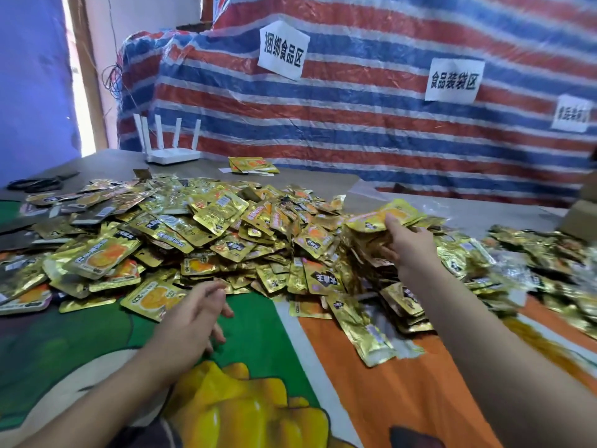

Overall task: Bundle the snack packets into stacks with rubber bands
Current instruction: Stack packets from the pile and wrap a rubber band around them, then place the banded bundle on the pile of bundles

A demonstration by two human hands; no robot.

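A wide heap of gold snack packets covers the middle of the table. My right hand is stretched out over the right side of the heap and grips a stack of packets, thumb on top. Whether a rubber band is round this stack cannot be seen. My left hand hovers low over the green cloth just in front of the heap, fingers loosely curled and holding nothing. A few packets lie apart on the orange cloth near the front.
A bundled stack of packets lies at the back by a white router. Dark scissors lie at the far left. More packets spread to the right, beside a cardboard box. A striped tarpaulin with paper labels hangs behind.
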